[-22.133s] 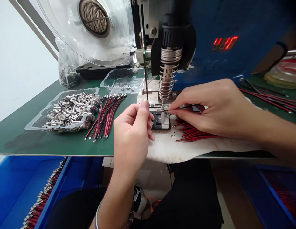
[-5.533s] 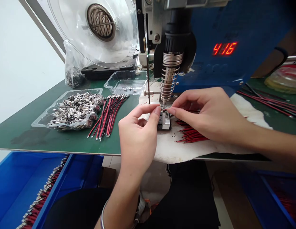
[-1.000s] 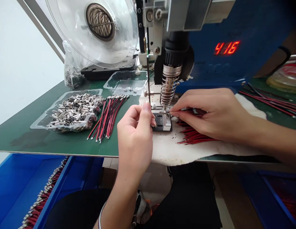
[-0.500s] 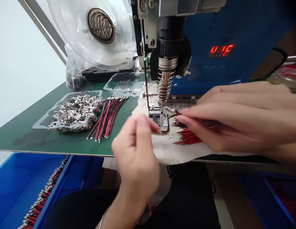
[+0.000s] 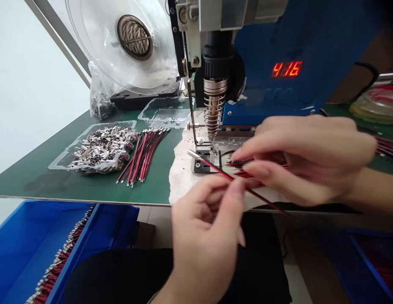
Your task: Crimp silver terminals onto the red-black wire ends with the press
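L hand (image 5: pixel 209 230): pinching red/blk wire (image 5: pixel 216 169), pale tip (image 5: pixel 193 155) up-left
R hand (image 5: pixel 310 158): fingers parted, blurred, nr wire pile (image 5: pixel 241 164)
Display (image 5: pixel 287 69): reads 416

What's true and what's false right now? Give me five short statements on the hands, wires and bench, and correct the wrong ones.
1. The bare left hand holds a thin red-and-black wire pair with a silver metal end. True.
2. The bare right hand covers the red LED display. False: the hand is by the loose red-and-black wires on the off-white cloth; the display shows 416.
3. A clear plastic tray is heaped with small silver metal pieces. True.
4. That tray stands to the right of the blue machine. False: it stands to its left in the view.
5. A bundle of metal-tipped wires lies on the green tabletop. True.
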Action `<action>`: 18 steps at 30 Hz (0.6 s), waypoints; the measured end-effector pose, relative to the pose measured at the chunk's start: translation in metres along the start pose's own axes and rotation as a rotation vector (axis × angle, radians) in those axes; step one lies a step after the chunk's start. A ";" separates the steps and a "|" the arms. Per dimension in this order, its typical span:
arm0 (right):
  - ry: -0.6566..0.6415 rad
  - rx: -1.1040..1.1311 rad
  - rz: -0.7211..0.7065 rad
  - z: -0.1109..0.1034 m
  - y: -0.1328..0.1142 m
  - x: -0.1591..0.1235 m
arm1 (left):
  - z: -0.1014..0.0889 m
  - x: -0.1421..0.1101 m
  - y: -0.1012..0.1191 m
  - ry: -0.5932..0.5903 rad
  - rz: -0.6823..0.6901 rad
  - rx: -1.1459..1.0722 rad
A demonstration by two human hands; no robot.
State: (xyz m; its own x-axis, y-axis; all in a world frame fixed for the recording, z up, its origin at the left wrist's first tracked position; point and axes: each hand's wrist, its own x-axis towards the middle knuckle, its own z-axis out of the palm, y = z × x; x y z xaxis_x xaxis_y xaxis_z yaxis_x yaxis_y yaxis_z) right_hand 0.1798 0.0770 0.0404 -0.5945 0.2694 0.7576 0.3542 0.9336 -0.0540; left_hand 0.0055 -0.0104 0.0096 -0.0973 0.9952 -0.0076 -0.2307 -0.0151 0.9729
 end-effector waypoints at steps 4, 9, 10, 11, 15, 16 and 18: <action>-0.316 -0.030 -0.113 -0.007 0.039 -0.002 | -0.026 0.012 0.018 0.258 0.117 0.205; -0.567 0.042 0.049 -0.010 0.066 -0.010 | -0.070 0.044 0.039 0.433 0.356 0.726; -0.579 0.053 0.067 -0.010 0.066 -0.011 | -0.077 0.051 0.043 0.451 0.383 0.872; -0.590 0.059 0.076 -0.010 0.066 -0.011 | -0.083 0.058 0.047 0.457 0.398 1.023; -0.612 0.061 0.104 -0.010 0.062 -0.008 | -0.095 0.081 0.064 0.429 0.342 1.511; -0.624 0.057 0.121 -0.010 0.061 -0.007 | -0.095 0.086 0.068 0.421 0.324 1.564; -0.669 0.047 0.161 -0.011 0.061 -0.005 | -0.093 0.094 0.076 0.402 0.286 1.635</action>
State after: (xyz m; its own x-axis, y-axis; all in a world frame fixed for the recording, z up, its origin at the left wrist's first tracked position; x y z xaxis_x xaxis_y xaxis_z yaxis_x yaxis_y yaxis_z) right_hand 0.2121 0.1296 0.0403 -0.8604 0.4789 0.1742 0.4523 0.8751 -0.1719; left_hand -0.1115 0.0729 0.0609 -0.2349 0.8893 0.3923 0.9697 0.1867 0.1574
